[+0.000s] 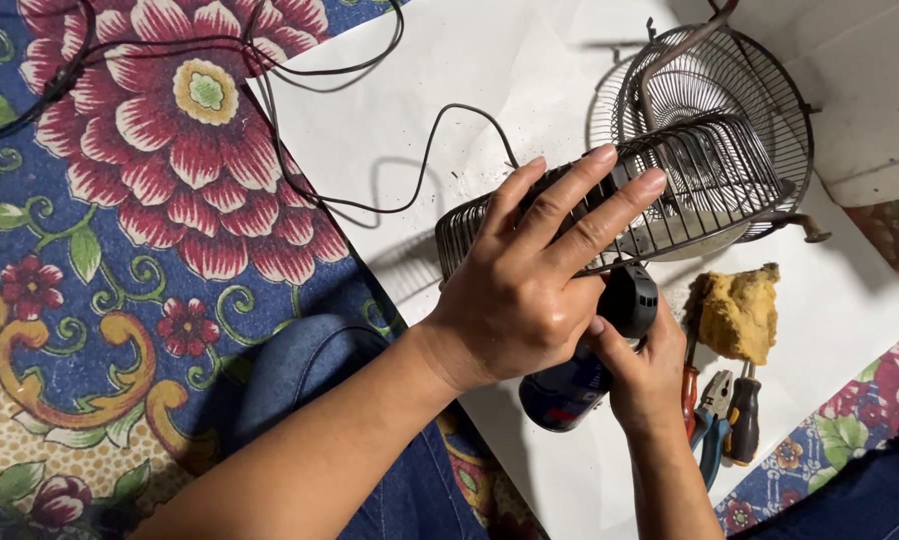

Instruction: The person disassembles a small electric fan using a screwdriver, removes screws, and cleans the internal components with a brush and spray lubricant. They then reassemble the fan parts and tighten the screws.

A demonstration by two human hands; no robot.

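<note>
A dull, rusty wire metal fan guard is seen; the spray can looks glossy, its cap matt plastic, the sheet smooth paper.

Home floor — floral mat, tools
</note>
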